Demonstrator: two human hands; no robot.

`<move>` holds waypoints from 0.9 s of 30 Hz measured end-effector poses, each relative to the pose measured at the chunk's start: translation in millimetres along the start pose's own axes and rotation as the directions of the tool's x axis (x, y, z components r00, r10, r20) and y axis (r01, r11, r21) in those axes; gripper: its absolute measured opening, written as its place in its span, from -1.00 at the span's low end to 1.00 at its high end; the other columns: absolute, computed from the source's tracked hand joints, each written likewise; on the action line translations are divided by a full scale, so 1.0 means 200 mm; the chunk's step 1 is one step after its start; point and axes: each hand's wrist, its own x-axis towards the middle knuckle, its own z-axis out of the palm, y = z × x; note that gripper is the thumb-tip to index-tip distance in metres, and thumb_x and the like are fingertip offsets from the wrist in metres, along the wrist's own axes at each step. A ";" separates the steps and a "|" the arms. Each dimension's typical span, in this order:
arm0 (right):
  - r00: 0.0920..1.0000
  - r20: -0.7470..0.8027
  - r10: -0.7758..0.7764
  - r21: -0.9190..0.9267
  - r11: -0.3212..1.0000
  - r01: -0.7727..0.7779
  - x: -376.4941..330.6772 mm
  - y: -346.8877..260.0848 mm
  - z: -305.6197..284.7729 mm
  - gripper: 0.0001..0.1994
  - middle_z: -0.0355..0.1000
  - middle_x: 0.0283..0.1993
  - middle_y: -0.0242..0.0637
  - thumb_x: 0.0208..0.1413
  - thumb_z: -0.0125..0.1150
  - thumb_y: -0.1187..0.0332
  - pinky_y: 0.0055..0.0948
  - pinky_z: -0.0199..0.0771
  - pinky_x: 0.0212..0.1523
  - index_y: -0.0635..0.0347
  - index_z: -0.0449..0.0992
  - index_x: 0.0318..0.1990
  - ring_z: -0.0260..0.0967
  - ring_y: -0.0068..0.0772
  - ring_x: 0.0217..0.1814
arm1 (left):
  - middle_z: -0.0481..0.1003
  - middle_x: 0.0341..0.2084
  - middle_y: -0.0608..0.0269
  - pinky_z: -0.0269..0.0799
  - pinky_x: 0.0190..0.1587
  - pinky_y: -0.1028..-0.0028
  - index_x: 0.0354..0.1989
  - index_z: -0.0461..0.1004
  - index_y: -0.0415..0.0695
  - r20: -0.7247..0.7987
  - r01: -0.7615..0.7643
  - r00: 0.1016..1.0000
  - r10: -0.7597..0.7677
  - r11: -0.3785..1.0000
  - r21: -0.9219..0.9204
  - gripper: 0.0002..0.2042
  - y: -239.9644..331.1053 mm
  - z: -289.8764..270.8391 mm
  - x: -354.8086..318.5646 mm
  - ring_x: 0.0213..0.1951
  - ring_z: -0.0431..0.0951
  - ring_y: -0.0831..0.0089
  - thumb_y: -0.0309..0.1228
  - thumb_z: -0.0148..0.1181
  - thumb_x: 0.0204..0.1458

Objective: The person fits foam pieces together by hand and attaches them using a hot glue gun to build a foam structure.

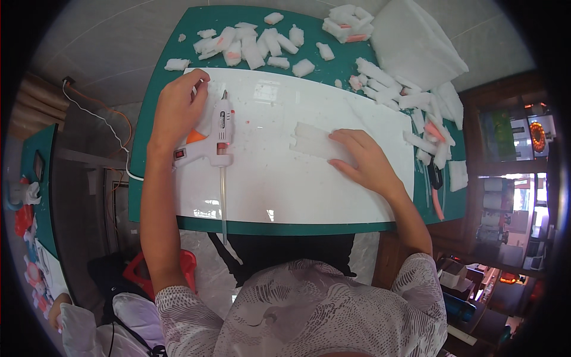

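My right hand point(367, 163) rests on the white board point(285, 190), its thumb and fingers closed over the right end of a flat white foam piece point(310, 138). The left end of that piece looks notched. My left hand point(178, 107) is at the board's far left corner, fingers curled in; what they hold, if anything, is hidden. Just right of it lies a white glue gun point(222, 134) with an orange trigger, nozzle pointing away from me. A clear glue stick point(223, 196) sticks out of its back end, past the table's near edge.
White foam strips point(253, 50) are scattered along the green table's far side. A stacked foam shape point(348, 25) and a big foam block point(416, 44) stand far right. Black-and-red-handled pliers or cutters point(437, 190) lie at right. A white cord point(126, 152) hangs left.
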 end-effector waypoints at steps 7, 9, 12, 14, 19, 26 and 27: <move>0.982 -0.020 -0.187 0.125 0.974 0.188 0.18 -0.01 -0.14 -0.58 0.40 0.20 -0.10 0.10 0.34 0.33 -0.21 0.29 0.29 0.18 0.47 0.12 0.33 -0.03 0.26 | 0.57 -0.37 -0.03 0.42 -0.32 0.28 -0.18 0.52 -0.23 0.022 0.007 1.000 -0.006 1.000 -0.021 -0.87 0.00 0.01 0.01 -0.45 0.53 0.16 -0.47 0.13 0.15; 0.984 -0.048 -0.173 0.094 0.980 0.177 0.36 0.02 -0.12 -0.60 0.40 0.18 -0.10 0.11 0.31 0.36 -0.20 0.29 0.28 0.17 0.46 0.11 0.32 -0.03 0.25 | 0.57 -0.37 -0.03 0.42 -0.32 0.28 -0.19 0.52 -0.23 0.009 0.008 1.000 -0.008 1.000 -0.005 -0.87 -0.02 -0.01 -0.01 -0.46 0.53 0.15 -0.47 0.13 0.14; 0.978 -0.125 -0.170 0.005 0.985 0.172 0.63 0.14 -0.04 -0.63 0.41 0.15 -0.11 0.12 0.26 0.41 -0.20 0.30 0.26 0.15 0.46 0.11 0.32 -0.02 0.22 | 0.58 -0.38 -0.03 0.43 -0.33 0.27 -0.19 0.52 -0.23 -0.014 0.008 1.000 -0.008 1.000 -0.006 -0.86 -0.02 -0.01 0.00 -0.46 0.53 0.14 -0.48 0.13 0.13; 0.965 -0.177 -0.196 -0.039 0.981 0.192 0.75 0.21 0.05 -0.63 0.41 0.13 -0.11 0.13 0.23 0.43 -0.19 0.31 0.24 0.14 0.46 0.11 0.33 -0.02 0.21 | 0.57 -0.39 -0.03 0.43 -0.33 0.27 -0.19 0.52 -0.23 -0.027 0.015 1.000 -0.015 1.000 -0.003 -0.86 -0.04 -0.01 -0.01 -0.45 0.54 0.14 -0.48 0.13 0.12; 0.974 -0.156 -0.163 -0.113 0.983 0.147 0.88 0.18 0.12 -0.65 0.46 0.01 -0.13 0.13 0.21 0.42 -0.20 0.39 0.11 0.15 0.48 0.09 0.37 -0.06 0.08 | 0.56 -0.40 0.01 0.44 -0.37 0.36 -0.20 0.52 -0.24 -0.045 -0.013 0.999 0.013 1.000 -0.005 -0.88 -0.05 -0.01 0.00 -0.51 0.52 0.28 -0.50 0.15 0.13; 0.980 -0.154 -0.124 -0.254 0.964 0.082 1.02 0.16 0.16 -0.78 0.50 -0.06 -0.21 0.12 0.28 0.34 -0.14 0.43 0.01 0.14 0.55 -0.09 0.40 -0.12 0.06 | 0.58 -0.38 -0.01 0.45 -0.34 0.35 -0.19 0.53 -0.23 -0.055 -0.059 0.997 0.063 0.996 0.073 -0.87 -0.05 0.00 0.00 -0.48 0.55 0.23 -0.50 0.15 0.12; 0.983 -0.146 -0.113 -0.242 0.967 0.075 1.01 0.16 0.15 -0.79 0.49 -0.07 -0.20 0.12 0.28 0.32 -0.14 0.44 -0.01 0.16 0.55 -0.12 0.41 -0.12 0.05 | 0.58 -0.36 -0.03 0.45 -0.28 0.28 -0.20 0.53 -0.23 -0.041 -0.029 0.999 0.032 0.998 0.058 -0.87 -0.04 -0.01 0.00 -0.39 0.57 0.11 -0.49 0.13 0.11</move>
